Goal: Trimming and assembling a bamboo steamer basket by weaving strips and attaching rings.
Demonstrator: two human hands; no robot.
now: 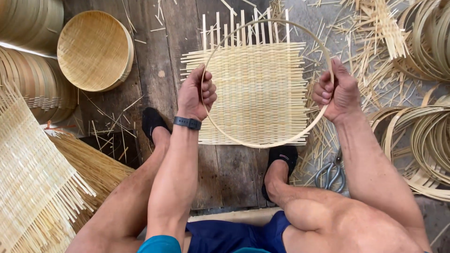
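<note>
A round bamboo hoop (262, 142) is held over a square woven bamboo mat (260, 89) that lies on the wooden floor. My left hand (197, 93), with a dark band on its wrist, grips the hoop's left side. On the opposite side, my right hand (335, 91) is closed around the rim. Loose strip ends stick out past the mat's far edge. My two feet in black shoes rest at the mat's near corners.
A finished round woven tray (93, 49) lies at the far left beside stacked trays (28, 23). Another woven mat (33, 178) lies near left. Coiled bamboo hoops (422, 136) pile up at right. Scissors (330, 173) and strip offcuts lie by my right foot.
</note>
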